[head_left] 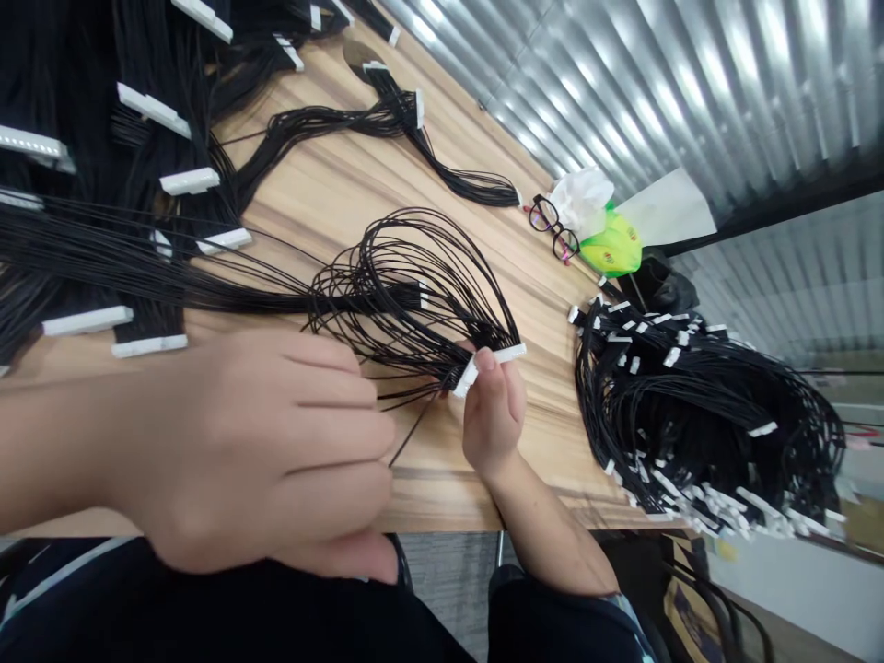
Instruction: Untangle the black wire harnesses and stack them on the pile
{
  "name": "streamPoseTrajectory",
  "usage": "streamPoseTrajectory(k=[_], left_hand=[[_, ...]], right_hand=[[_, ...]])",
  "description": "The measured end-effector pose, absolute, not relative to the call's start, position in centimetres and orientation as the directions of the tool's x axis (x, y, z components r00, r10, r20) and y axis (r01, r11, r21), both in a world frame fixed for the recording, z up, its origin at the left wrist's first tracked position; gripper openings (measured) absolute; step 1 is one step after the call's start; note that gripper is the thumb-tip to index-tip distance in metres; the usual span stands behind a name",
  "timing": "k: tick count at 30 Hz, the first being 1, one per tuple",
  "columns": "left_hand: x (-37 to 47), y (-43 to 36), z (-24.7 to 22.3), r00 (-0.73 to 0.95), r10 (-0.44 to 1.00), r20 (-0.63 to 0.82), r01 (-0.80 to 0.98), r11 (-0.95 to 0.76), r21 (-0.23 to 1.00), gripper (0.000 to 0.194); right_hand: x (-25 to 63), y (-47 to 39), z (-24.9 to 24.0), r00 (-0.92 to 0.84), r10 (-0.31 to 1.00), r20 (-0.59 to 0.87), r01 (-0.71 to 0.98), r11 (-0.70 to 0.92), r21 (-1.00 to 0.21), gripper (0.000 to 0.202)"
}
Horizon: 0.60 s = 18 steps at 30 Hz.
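Observation:
My right hand (pixel 494 414) pinches two white connectors (pixel 509 353) between thumb and fingers; they meet at an angle. Black wires (pixel 432 244) run from them in wide loops to the left, above the wooden table (pixel 545 433). Large in the foreground, my left hand (pixel 276 451) is closed with its back to the camera. One thin black wire (pixel 412 433) runs from near the right hand to the left hand's curled fingers, where it disappears; the fingertips are hidden. Behind the loops, another white connector (pixel 424 295) ends a straight bundle on the table.
Many black cables with white connectors (pixel 87 320) cover the table's left side. A big coiled cable pile (pixel 691 405) sits at the right edge. Glasses (pixel 553 228), white tissue (pixel 584 198) and a green packet (pixel 613 244) lie near the corrugated metal wall (pixel 656 83).

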<state>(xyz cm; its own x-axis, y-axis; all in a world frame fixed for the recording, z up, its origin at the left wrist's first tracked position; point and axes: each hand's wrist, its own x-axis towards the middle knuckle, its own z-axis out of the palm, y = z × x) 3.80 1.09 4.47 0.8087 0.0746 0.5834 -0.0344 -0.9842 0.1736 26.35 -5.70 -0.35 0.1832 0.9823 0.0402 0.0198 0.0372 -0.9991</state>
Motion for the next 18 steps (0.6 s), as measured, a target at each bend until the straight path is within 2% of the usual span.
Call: streamPoseTrajectory(k=[2, 4, 7, 9, 12, 15, 18], left_hand=[[3.8, 0.9, 4.5, 0.828, 0.049, 0.559, -0.092, -0.970, 0.223, 0.044], [4.0, 1.1, 4.2, 0.830, 0.126, 0.543, -0.036, -0.960, 0.278, 0.040], [4.3, 1.7, 3.6, 0.770, 0.413, 0.487, 0.204, -0.882, 0.426, 0.028], [4.4, 2.0, 3.3, 0.708, 0.555, 0.436, 0.353, -0.813, 0.462, 0.022], [4.5, 2.3, 3.0, 0.661, 0.612, 0.435, 0.513, -0.791, 0.334, 0.035], [4.5, 2.3, 3.3, 0.674, 0.579, 0.459, 0.560, -0.806, 0.195, 0.048], [4.2, 2.4, 4.0, 0.651, 0.566, 0.506, 0.608, -0.788, 0.098, 0.053]], right_hand=[[26.2, -5.5, -0.4, 0.204, 0.977, 0.058, 0.044, 0.050, -0.998, 0.046], [26.3, -5.5, -0.6, 0.195, 0.979, 0.066, 0.096, 0.048, -0.994, 0.048], [26.7, -5.8, -1.0, 0.152, 0.986, 0.066, 0.147, 0.043, -0.988, 0.049], [27.0, -6.2, -1.2, 0.083, 0.995, 0.063, 0.177, 0.047, -0.983, 0.046], [27.2, -6.6, -1.3, -0.003, 0.996, 0.088, 0.231, 0.086, -0.969, 0.039], [27.2, -6.8, -1.1, 0.001, 0.996, 0.093, 0.250, 0.090, -0.964, 0.039], [27.2, -6.8, -0.8, -0.022, 0.998, 0.066, 0.220, 0.069, -0.973, 0.039]])
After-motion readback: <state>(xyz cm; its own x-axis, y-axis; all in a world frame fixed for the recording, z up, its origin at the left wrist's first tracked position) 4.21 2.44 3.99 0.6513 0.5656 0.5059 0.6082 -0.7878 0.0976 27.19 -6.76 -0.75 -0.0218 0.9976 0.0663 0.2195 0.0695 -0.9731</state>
